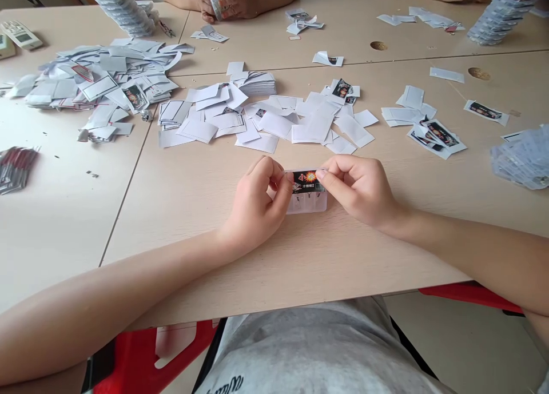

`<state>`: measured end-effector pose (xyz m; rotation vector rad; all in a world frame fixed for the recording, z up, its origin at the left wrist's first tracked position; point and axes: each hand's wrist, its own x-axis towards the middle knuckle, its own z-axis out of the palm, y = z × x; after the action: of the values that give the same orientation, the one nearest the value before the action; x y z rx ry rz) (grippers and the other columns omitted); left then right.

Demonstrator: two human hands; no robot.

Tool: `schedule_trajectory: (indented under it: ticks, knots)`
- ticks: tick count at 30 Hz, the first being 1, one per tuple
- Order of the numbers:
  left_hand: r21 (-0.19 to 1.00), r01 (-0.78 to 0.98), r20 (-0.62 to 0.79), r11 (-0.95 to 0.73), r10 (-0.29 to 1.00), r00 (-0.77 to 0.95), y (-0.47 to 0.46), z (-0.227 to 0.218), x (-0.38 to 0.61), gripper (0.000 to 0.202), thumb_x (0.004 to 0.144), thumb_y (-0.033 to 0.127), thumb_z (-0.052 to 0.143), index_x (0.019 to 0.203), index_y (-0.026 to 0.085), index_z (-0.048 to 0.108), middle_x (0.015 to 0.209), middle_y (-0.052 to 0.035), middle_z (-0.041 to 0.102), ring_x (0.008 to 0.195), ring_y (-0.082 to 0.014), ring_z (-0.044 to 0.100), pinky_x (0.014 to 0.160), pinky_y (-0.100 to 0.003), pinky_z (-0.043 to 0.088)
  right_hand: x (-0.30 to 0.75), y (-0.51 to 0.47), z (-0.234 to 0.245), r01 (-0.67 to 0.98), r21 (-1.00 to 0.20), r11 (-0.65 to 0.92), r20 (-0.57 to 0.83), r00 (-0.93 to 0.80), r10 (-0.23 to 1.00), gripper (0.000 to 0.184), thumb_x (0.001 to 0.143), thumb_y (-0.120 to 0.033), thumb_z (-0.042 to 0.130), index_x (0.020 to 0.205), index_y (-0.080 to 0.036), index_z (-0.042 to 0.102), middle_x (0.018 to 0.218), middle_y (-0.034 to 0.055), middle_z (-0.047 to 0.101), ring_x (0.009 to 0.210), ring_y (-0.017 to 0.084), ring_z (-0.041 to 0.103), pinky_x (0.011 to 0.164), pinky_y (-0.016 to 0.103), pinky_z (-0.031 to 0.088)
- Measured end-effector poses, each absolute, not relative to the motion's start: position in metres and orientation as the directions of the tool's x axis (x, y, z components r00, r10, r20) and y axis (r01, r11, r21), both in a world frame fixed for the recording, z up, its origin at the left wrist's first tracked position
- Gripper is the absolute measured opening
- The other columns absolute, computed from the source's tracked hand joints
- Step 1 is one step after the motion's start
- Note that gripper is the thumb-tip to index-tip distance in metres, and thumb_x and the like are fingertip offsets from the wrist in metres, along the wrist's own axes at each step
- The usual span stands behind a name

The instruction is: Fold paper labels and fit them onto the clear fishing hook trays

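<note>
Between both hands (259, 202) (364, 191), "小" label (305, 186)

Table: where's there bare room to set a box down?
Between the clear box and near table edge; also between left hand and the table seam. Crowded: loose labels beyond the box, a label heap farther left, stacked boxes far right.

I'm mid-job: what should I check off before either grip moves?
1. Left grip at the black label's left end: ok.
2. Right grip at its right end: ok.
3. Clear plastic case directly below the label, between both hands: ok.
4. Label fully flat against the case: cannot tell; fingers cover its ends.
5. Loose labels beyond the case, not on it: ok.
6. Co-worker's hands across the table, well away: ok.
</note>
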<state>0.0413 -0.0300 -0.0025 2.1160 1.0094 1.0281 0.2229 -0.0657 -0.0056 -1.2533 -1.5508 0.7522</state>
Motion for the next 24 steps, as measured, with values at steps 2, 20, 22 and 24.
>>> schedule_trajectory:
  ticks: [2, 20, 22, 24]
  knots:
    - [0.745, 0.377, 0.394, -0.551, 0.819, 0.418, -0.0300, -0.0029, 0.0413, 0.020, 0.087, 0.020, 0.049, 0.070, 0.019, 0.038, 0.070, -0.0011, 0.050, 0.063, -0.0120, 0.043, 0.060, -0.028, 0.036, 0.2227, -0.0659, -0.0055, 0.354, -0.890, 0.287, 0.305, -0.004, 0.952, 0.032, 0.083, -0.020, 0.056, 0.056, -0.019, 0.038, 0.064, 0.0017, 0.053, 0.057, 0.012, 0.046, 0.052, 0.028, 0.035]
    - [0.739, 0.357, 0.423, -0.572, 0.806, 0.415, -0.0300, -0.0042, 0.0427, 0.022, 0.086, 0.018, 0.050, 0.069, 0.020, 0.036, 0.070, -0.0009, 0.049, 0.063, -0.0118, 0.043, 0.058, -0.028, 0.036, 0.2212, -0.0652, -0.0048, 0.408, -0.861, 0.303, 0.333, 0.002, 0.943, 0.033, 0.082, -0.018, 0.056, 0.056, -0.019, 0.036, 0.061, 0.0008, 0.051, 0.057, 0.012, 0.045, 0.052, 0.028, 0.033]
    - [0.739, 0.357, 0.422, -0.572, 0.805, 0.417, -0.0303, -0.0043, 0.0426, 0.022, 0.086, 0.018, 0.049, 0.070, 0.020, 0.036, 0.070, -0.0011, 0.050, 0.063, -0.0117, 0.043, 0.058, -0.028, 0.036, 0.2212, -0.0648, -0.0045, 0.418, -0.856, 0.305, 0.336, 0.001, 0.942, 0.033, 0.082, -0.017, 0.056, 0.055, -0.019, 0.036, 0.061, 0.0004, 0.050, 0.057, 0.012, 0.044, 0.053, 0.028, 0.032]
    - [0.742, 0.357, 0.416, -0.567, 0.808, 0.418, -0.0300, -0.0048, 0.0425, 0.022, 0.086, 0.018, 0.050, 0.070, 0.020, 0.036, 0.071, -0.0013, 0.050, 0.063, -0.0116, 0.043, 0.058, -0.028, 0.037, 0.2216, -0.0642, -0.0040, 0.415, -0.856, 0.307, 0.336, -0.005, 0.942, 0.035, 0.082, -0.017, 0.056, 0.055, -0.019, 0.035, 0.060, -0.0002, 0.048, 0.056, 0.011, 0.042, 0.053, 0.028, 0.031]
